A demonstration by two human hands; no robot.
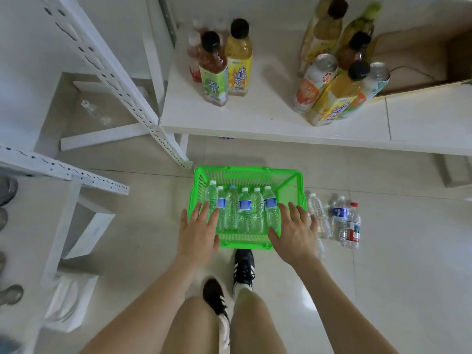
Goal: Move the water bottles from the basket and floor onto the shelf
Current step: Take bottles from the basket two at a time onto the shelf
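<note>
A bright green basket (pixel 291 182) stands on the tiled floor below me, holding several clear water bottles (pixel 244 210) side by side, some with blue labels. More water bottles (pixel 342 221) stand on the floor just right of the basket, one with a red cap and a red-and-green label (pixel 353 227). My left hand (pixel 198 232) hovers over the basket's left near corner, fingers spread and holding nothing. My right hand (pixel 293 232) hovers over the right near corner, fingers apart and likewise holding nothing. The white shelf (pixel 268 118) lies beyond the basket.
Tea and juice bottles (pixel 224 70) stand on the shelf's left part, with more bottles and cans (pixel 337 80) to the right beside a cardboard box (pixel 421 62). A white perforated rack post (pixel 122 93) slants down at the left. My two shoes (pixel 242 267) are behind the basket.
</note>
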